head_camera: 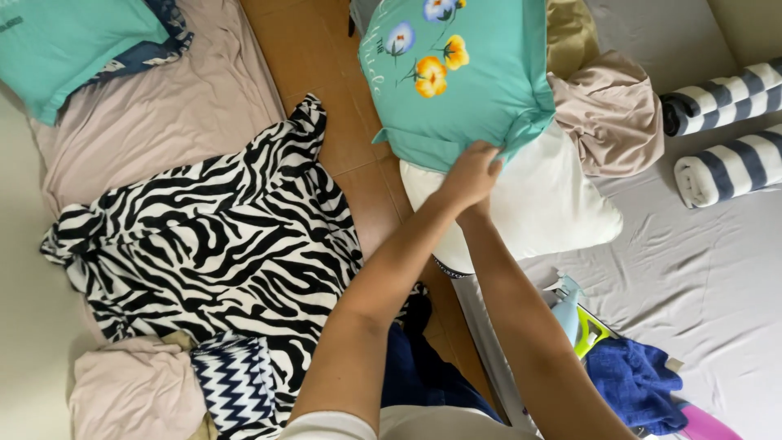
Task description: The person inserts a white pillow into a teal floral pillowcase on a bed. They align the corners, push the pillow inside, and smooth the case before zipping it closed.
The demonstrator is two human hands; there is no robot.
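Turquoise pillowcase (464, 90) edge is gripped by left hand (471, 175) over white pillow (538, 204); right hand hidden beneath, grip cannot be told. Zebra-print blanket (212, 244) lies left.

Matt teal cloth pillowcase (464, 90), smooth white pillow (538, 204), soft zebra-print fabric (212, 244), glossy wood-look floor (326, 73)

A strip of brown tiled floor (326, 49) runs between two sheeted mattresses (700, 269) in even light.

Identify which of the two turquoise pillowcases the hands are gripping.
The flower-printed turquoise pillowcase at top centre, half over a white pillow; both hands grip its open edge. The other lies untouched, top left.
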